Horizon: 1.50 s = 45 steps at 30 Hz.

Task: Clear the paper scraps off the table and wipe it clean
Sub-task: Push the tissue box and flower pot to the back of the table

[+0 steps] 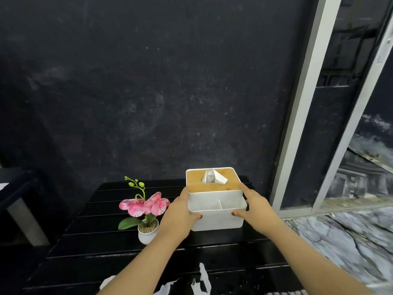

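Left hand [178, 211], right hand [254, 206] clasp one tissue box [214, 220]; one orchid pot [146, 231]; three paper scraps [203, 277].

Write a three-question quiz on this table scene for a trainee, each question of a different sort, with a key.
1. True or false: both hands grip the tissue box from opposite sides.
2. Multiple choice: the potted orchid stands where relative to the box? A) on its lid B) to its left on the table C) behind it
3. Short answer: where do the paper scraps lie?

Key
1. True: the left hand holds the left wall, the right hand the right wall.
2. B
3. On the near edge of the table, between the forearms, not yet cleared.
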### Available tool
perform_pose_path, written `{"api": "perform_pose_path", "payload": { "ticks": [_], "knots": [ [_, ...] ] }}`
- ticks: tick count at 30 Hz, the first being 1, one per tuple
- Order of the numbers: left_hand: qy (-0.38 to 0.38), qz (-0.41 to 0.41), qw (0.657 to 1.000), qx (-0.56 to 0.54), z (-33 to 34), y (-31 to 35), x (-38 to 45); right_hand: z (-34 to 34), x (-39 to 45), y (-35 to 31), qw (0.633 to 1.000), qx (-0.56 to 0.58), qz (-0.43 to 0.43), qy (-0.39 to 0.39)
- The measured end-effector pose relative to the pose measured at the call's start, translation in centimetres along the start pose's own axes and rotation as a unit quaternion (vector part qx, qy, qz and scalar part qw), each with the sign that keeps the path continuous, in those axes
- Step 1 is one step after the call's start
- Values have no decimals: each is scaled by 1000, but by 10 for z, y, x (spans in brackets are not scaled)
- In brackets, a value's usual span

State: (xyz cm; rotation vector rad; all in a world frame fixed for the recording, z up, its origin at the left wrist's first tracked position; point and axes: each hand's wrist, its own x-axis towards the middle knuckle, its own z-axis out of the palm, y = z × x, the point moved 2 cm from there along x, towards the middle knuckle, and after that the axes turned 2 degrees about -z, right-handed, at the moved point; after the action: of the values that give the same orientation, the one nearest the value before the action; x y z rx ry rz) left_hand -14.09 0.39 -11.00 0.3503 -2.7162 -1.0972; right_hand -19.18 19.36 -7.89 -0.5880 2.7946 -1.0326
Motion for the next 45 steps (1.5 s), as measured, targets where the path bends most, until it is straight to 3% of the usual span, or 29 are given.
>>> {"api": "perform_pose_path", "payload": {
  "ticks": [11, 22, 40, 45],
  "knots": [
    [-1, 2, 1000, -27, 13, -7, 49, 0, 46, 13, 1000, 13, -11, 16],
    [5, -28, 999, 18, 16, -11, 99, 8, 97, 25, 999, 15, -20, 29],
    [13, -35, 999, 18, 21, -12, 111, 16, 119, 40, 999, 13, -16, 35],
    [14, -19, 999, -35, 32, -15, 79, 25, 93, 29, 988, 97, -109, 42]
  ]
}}
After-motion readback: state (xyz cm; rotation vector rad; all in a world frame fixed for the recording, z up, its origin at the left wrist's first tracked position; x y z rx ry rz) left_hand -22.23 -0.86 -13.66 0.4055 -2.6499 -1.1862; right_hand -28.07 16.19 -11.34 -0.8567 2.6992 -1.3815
